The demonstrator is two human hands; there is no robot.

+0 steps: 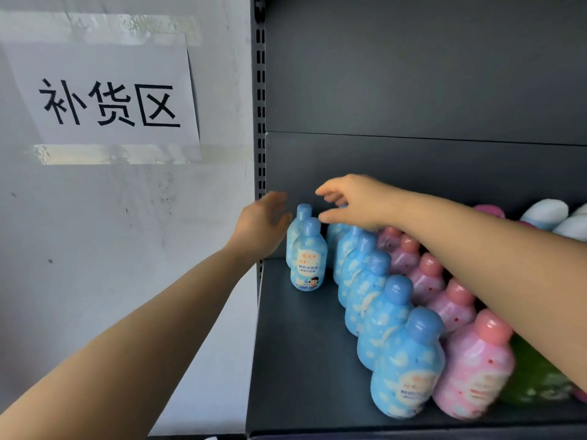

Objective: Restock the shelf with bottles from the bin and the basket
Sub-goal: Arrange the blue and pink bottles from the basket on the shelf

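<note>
Now, left hand (263,224) and right hand (353,201) near the rear blue bottles (308,258), both grips spread.

wall sign (104,96) 补货区, bottle (306,260) label 鲜奶沐浴露

left grip (263,223): arm was stretched forward, fingers loose and open | right grip (349,201): arm was stretched forward, fingers spread
</note>
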